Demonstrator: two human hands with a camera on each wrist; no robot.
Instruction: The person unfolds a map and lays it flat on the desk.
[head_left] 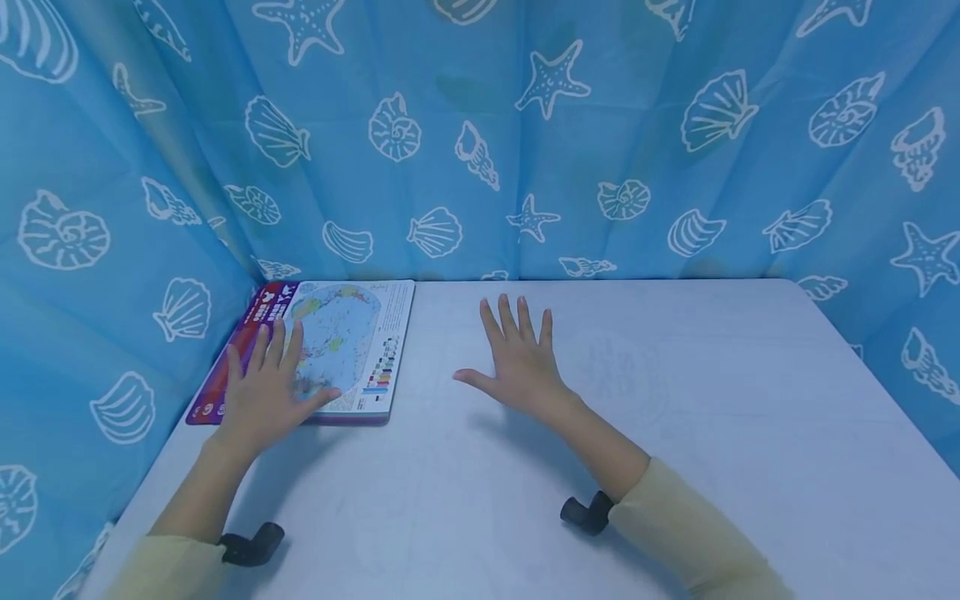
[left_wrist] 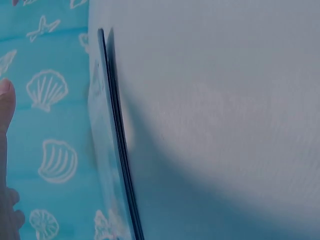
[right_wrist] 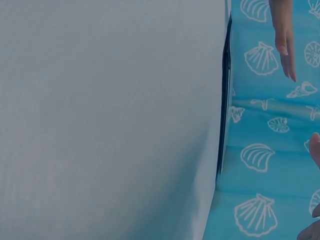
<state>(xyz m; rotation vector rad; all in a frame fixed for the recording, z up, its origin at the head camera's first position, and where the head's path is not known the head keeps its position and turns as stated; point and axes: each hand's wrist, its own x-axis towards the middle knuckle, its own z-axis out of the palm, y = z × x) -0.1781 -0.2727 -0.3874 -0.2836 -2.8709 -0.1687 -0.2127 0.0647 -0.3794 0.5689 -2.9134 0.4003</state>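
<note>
A flat world map board (head_left: 337, 350) with a red and purple side band lies at the table's back left corner. My left hand (head_left: 262, 400), fingers spread, hovers over its near left part and hides some of the map. To the right of the board, my right hand (head_left: 521, 371) is raised above the table with fingers spread, holding nothing. Seen edge-on in the left wrist view, the board (left_wrist: 120, 135) shows as thin dark layers. The right wrist view also catches the left hand (right_wrist: 283, 37) at top right.
Both hands are over a white table (head_left: 712, 400). A blue curtain (head_left: 480, 100) with white shell and starfish prints hangs behind the table and along its sides. A black angled piece (head_left: 588, 512) sits at the right sleeve, and a similar black piece (head_left: 253, 546) at the left.
</note>
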